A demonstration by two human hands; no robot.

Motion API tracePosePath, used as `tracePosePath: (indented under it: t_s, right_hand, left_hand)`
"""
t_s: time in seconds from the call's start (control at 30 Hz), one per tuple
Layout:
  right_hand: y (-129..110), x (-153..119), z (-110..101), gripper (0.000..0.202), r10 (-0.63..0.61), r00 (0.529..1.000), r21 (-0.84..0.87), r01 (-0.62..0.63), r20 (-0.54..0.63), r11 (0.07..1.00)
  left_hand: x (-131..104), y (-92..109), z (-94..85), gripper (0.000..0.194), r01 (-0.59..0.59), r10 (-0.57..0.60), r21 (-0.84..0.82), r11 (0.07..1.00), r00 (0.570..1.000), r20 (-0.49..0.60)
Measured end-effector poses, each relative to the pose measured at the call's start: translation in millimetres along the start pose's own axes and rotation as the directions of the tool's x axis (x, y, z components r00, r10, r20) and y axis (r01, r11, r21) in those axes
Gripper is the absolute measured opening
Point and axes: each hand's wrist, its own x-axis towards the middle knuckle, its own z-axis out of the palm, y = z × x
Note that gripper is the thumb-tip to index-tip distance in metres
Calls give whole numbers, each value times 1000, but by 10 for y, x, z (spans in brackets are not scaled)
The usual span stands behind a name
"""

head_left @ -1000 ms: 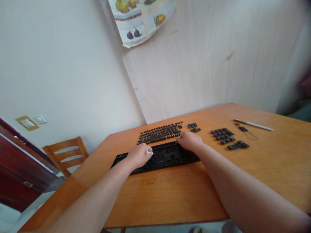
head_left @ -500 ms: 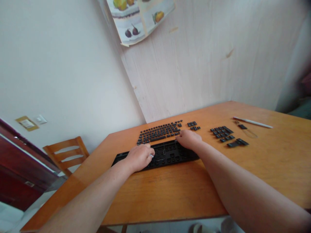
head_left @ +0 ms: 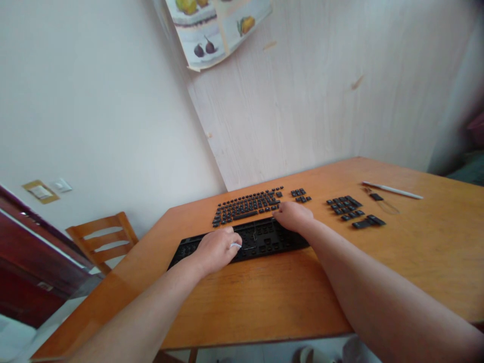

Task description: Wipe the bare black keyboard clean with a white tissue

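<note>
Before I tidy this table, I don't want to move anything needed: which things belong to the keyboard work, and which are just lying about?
In the work:
keyboard base, right hand at its edge
white scrap in left hand
loose keycaps

Apparently just lying about:
white pen-like stick
wire-looped black piece, use unclear
wooden chair

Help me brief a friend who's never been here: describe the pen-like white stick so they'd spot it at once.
Start at the orange-brown wooden table and go right, past the black keycap cluster. Just beyond the wire-loop tool with a black middle lies the white stick, slim and pen-like. Unlike its neighbours, it is long, straight and pale, with no loop or keys.
</note>
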Motion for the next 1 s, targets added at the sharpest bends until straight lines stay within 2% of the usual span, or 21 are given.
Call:
tracePosePath:
  t_s: [0.23,0.57,0.67,0.8,1.0]
  right_hand:
    - [-8,-20,-18,39,-3,1000,-3,3,4,1000]
    - [-11,-26,-15,38,-4,1000,3,4,4,1000]
    - [-10,-24,-8,39,-5,1000,0,5,-2,1000]
    - [2,-6,3,42,-9,1000,-4,9,3,1000]
    - [0,4,2,40,-8,1000,5,8,3,1000]
  left_hand:
    - [-2,-52,83,21,4,-4,-126,992,1000,0]
    - [-95,-30,78,20,32,-31,-204,978,999,9]
    - [-109,10,50,21,69,-62,-242,968,997,36]
    - [-74,63,30,20,176,-136,-383,907,982,130]
    - [-4,44,90,21,273,-193,-469,840,958,212]
